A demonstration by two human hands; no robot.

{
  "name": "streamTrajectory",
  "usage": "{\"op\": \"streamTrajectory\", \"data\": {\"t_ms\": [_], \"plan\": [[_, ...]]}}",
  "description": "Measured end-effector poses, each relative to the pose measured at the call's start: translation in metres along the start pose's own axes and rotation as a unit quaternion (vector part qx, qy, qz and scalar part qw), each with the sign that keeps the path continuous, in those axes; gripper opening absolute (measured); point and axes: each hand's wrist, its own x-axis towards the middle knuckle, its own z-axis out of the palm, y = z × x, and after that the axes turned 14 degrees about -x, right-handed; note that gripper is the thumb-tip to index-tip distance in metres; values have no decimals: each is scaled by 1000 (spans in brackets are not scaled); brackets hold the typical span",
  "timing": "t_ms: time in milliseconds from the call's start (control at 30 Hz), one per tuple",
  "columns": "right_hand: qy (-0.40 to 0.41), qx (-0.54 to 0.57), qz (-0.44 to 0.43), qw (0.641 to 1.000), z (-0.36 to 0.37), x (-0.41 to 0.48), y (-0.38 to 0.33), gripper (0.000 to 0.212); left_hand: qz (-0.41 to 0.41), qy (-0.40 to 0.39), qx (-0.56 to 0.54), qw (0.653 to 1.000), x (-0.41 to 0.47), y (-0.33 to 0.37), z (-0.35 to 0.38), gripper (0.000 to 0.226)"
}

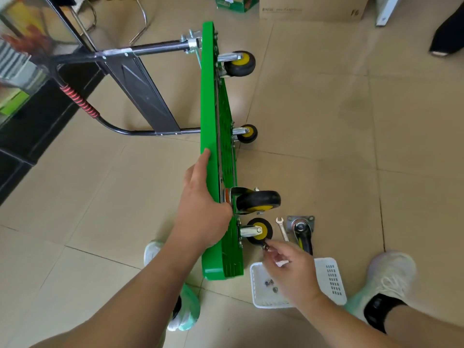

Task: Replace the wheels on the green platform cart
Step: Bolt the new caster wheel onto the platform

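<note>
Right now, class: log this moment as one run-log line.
left hand: grips cart deck | right hand: pinches small fastener | floor: spare caster, wrench, basket

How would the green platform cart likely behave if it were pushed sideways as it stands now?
The green platform cart stands on its narrow long edge, steadied by the left hand, so it would probably tip easily. Its casters point sideways, so it would likely scrape rather than roll.
</note>
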Motion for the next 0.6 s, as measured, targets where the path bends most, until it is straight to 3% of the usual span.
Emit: {"op": "streamTrajectory", "data": {"t_ms": [67,167,333,433,600], "plan": [[70,67,-38,995,-21,17,-35,43,3,-1,-2,1000,1,-2,0,103],[125,113,-115,979,-46,44,-83,32,4,5,-7,1000,2,-4,0,103],[33,110,-166,979,-61,90,-121,29,4,8,-9,1000,2,-5,-1,104],[-40,37,-148,987,-55,115,-128,25,1,13,-15,1000,2,-5,0,105],[-126,12,-109,986,-43,139,-125,21,-2,8,-20,1000,2,-4,1,107]]}}
